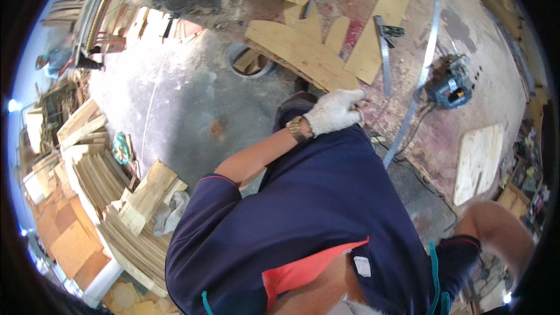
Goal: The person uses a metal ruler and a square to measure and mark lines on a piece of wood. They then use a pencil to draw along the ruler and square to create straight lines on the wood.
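My left hand [335,113], in a white knit glove with bare fingertips showing, is at the near edge of the worktable [402,116]. Its fingers are loosely bent and slightly apart, and I see nothing held in them. A gold-coloured watch [298,130] is on that wrist. Just beyond the hand lies a long yellowish board [300,52] with pencil marks and a curved edge. My right forearm [499,230] bends out at the lower right, blurred; the right hand itself does not show.
A jigsaw [449,88] with a cable lies right of a long metal ruler [430,38]. Nearby are a metal square [384,52] and a pale slotted board [478,163]. A white bucket [252,61] holds wood scraps. Stacked planks [131,245] stand left; another person [58,61] is far left.
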{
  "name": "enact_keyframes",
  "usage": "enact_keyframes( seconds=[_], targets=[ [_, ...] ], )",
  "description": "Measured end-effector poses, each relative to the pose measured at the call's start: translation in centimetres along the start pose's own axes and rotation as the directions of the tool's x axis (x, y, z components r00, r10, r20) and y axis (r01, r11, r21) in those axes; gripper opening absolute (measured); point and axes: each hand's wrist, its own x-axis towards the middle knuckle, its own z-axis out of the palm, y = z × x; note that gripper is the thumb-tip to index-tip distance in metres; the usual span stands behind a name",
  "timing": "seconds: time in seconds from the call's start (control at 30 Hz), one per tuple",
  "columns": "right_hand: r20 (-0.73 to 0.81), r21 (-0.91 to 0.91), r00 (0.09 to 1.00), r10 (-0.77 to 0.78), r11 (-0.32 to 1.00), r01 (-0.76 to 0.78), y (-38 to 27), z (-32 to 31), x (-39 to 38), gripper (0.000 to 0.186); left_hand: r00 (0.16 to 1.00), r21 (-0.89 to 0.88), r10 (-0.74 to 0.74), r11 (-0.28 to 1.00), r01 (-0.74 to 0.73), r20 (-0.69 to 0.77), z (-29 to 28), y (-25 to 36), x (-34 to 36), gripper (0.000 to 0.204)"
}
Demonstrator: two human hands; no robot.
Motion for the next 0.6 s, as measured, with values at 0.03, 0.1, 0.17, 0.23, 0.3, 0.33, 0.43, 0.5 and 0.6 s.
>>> enact_keyframes(
  seconds=[0.03, 0.1, 0.17, 0.23, 0.3, 0.33, 0.43, 0.5, 0.6],
  targets=[
    [0.074, 0.016, 0.996, 0.058, 0.998, -0.059, 0.6, 2.7, -0.9, 0.035, 0.996, -0.097, 0.038, 0.994, -0.046, -0.084, 0.5, -1.4, 0.0, 0.033],
    [0.234, -0.006, 0.948, 0.218, 0.975, -0.223, 2.2, 8.0, -4.4, 0.035, 0.998, -0.097, -0.053, 0.994, 0.051, -0.021, -1.1, -0.5, -0.1, 0.025],
    [0.441, -0.083, 0.823, 0.359, 0.929, -0.361, 4.1, 13.9, -9.4, 0.036, 0.992, 0.060, -0.120, 0.991, 0.122, -0.028, -2.9, -1.6, 0.0, 0.026],
    [0.605, -0.231, 0.649, 0.462, 0.881, -0.412, 6.1, 18.5, -15.6, 0.037, 0.980, 0.152, -0.080, 0.982, 0.108, -0.181, -4.3, -4.4, -0.4, 0.039],
    [0.699, -0.378, 0.484, 0.526, 0.847, -0.375, 7.5, 21.8, -22.0, 0.037, 0.941, 0.097, -0.116, 0.983, 0.154, -0.316, -5.5, -7.9, -0.8, 0.045],
    [0.717, -0.421, 0.447, 0.536, 0.843, -0.335, 8.2, 22.7, -24.7, 0.047, 0.891, -0.049, -0.349, 0.935, 0.350, -0.289, -6.2, -7.4, -0.9, 0.047],
    [0.765, -0.448, 0.356, 0.537, 0.840, -0.306, 10.4, 25.2, -30.5, 0.058, 0.802, -0.333, -0.471, 0.872, 0.360, -0.366, -7.3, -9.4, -1.7, 0.041],
    [0.745, -0.529, 0.393, 0.539, 0.836, -0.144, 7.9, 25.7, -31.1, 0.059, 0.768, -0.536, -0.517, 0.798, 0.275, -0.377, -7.6, -11.3, -2.4, 0.040],
    [0.742, -0.594, 0.347, 0.574, 0.802, -0.057, 6.6, 26.1, -31.3, 0.060, 0.701, -0.721, -0.625, 0.653, 0.230, -0.343, -7.5, -12.9, -2.4, 0.040]
  ],
)
